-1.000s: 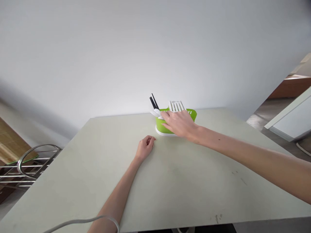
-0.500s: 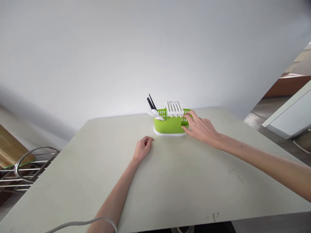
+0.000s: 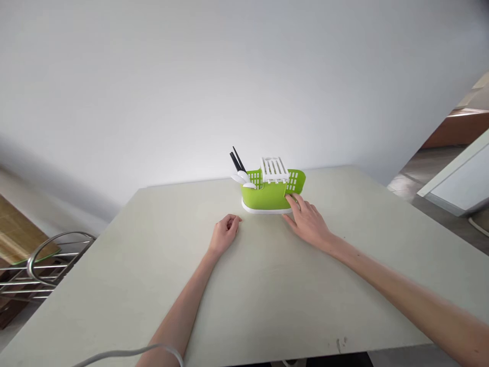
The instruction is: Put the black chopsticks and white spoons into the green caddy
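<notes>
Green basket (image 3: 267,198): stands upright at the far side of the table (image 3: 263,300), near the pale wall (image 3: 244,86), a little right of the middle of the view.
White base (image 3: 262,210): runs along the bottom of the basket and sits on the tabletop.
White slotted rack (image 3: 274,169): lies across the top middle of the basket, between its 2 lower ends.
Black chopsticks (image 3: 237,161): lean out of the basket's left end, tips up and to the left; too small to count surely.
White spoons (image 3: 240,177): sit at the same left end, just in front of the chopsticks, with their bowls over the rim.
Right hand (image 3: 307,219): open, fingers apart and loosely bent, at the basket's front right corner; the fingertips meet the green side in view, though I cannot tell how firmly they touch it. The thumb points to the base.
Left hand (image 3: 224,232): closed into a loose fist, resting on the table just in front and left of the basket, apart from it.
Grey cable (image 3: 126,352): crosses over the left forearm at the bottom edge.
Metal shelf (image 3: 29,265): beside the table's left edge, near a wooden board (image 3: 23,229).
White cabinet (image 3: 462,176): well to the right, beyond the table.
</notes>
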`<state>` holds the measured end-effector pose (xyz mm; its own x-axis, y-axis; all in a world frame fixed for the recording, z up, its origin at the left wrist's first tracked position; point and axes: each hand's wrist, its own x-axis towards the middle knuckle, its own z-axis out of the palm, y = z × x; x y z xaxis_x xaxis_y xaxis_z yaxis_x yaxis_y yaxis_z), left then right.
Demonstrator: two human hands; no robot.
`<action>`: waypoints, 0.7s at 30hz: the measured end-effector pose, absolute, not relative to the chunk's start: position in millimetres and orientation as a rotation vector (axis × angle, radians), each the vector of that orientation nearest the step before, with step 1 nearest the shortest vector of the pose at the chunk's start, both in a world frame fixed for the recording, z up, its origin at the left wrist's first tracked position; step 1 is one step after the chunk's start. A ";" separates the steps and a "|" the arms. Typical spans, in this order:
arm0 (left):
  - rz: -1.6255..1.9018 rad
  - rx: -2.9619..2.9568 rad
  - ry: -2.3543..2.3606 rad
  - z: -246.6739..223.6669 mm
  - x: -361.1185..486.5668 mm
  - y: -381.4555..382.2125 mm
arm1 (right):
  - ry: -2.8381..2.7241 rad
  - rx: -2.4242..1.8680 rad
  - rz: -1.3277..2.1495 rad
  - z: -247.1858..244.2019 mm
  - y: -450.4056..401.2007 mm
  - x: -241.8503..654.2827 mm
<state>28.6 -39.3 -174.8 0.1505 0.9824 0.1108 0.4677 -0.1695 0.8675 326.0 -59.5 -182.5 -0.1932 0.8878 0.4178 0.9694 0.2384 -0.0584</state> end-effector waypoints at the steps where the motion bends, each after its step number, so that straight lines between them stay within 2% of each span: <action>1: 0.943 1.737 1.400 -174.4 28.7 -39.5 | -2.139 -1.695 -0.330 -187.5 -58.8 326.7; 21: 0.934 1.755 1.422 -174.7 28.2 -40.8 | -2.081 -1.743 -0.386 -193.4 -59.0 340.2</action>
